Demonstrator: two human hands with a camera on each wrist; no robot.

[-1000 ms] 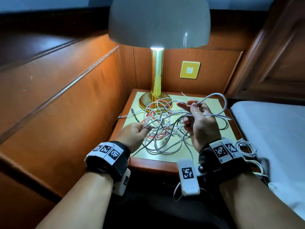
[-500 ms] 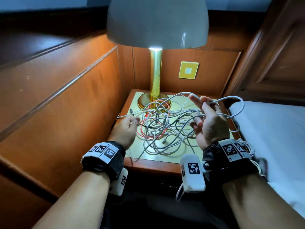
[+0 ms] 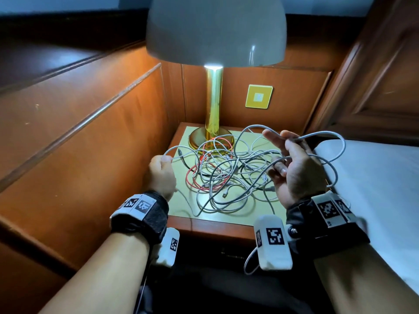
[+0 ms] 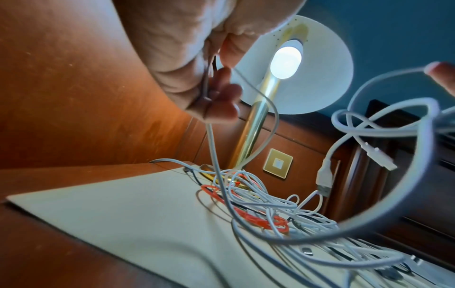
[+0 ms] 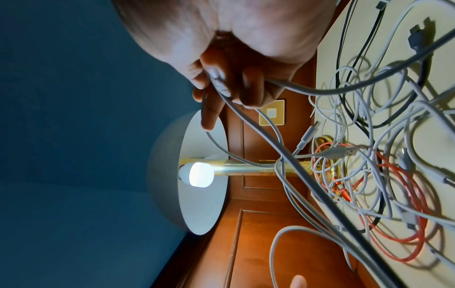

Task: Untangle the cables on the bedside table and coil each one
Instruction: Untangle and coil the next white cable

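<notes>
A tangle of white and grey cables (image 3: 229,177) with a red cable (image 3: 192,177) and a black one lies on the bedside table (image 3: 204,225). My left hand (image 3: 162,169) at the table's left edge grips a white cable (image 4: 213,144) in its curled fingers. My right hand (image 3: 292,164) is raised over the table's right side and holds loops of a grey cable (image 3: 333,155): two fingers point up, the others curl round the strands (image 5: 248,117). The loops hang out over the bed edge. Loose USB plugs (image 4: 325,179) dangle from the raised strands.
A brass lamp (image 3: 213,109) with a pale shade stands at the table's back, its base under some cables. Wood panelling closes the left and back. A yellow wall switch (image 3: 259,96) sits behind. The white bed (image 3: 374,189) lies right, with another cable at its edge.
My right hand has moved right and up, drawing the grey cable loop out over the bed. My left hand slid left to the table's edge, pulling a white strand taut.
</notes>
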